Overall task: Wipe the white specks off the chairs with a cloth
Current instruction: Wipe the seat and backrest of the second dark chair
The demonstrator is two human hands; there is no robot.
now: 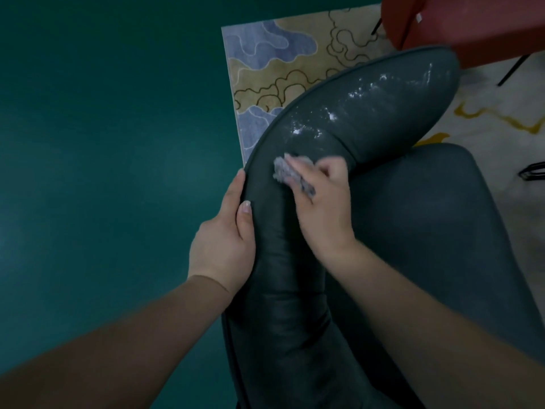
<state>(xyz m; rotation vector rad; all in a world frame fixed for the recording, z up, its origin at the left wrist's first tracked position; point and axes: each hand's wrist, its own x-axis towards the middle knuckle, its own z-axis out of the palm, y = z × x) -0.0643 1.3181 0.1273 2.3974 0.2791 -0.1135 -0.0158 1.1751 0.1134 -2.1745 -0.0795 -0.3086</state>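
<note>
While the curved, padded back of the dark grey leather chair is gripped at its edge by the left hand at centre frame, a small crumpled grey cloth is pinched and pressed on it by the right hand. Wiping looks part done. Farther up, toward the upper right, white specks are left, so the cloth likely must be pushed there next.
</note>
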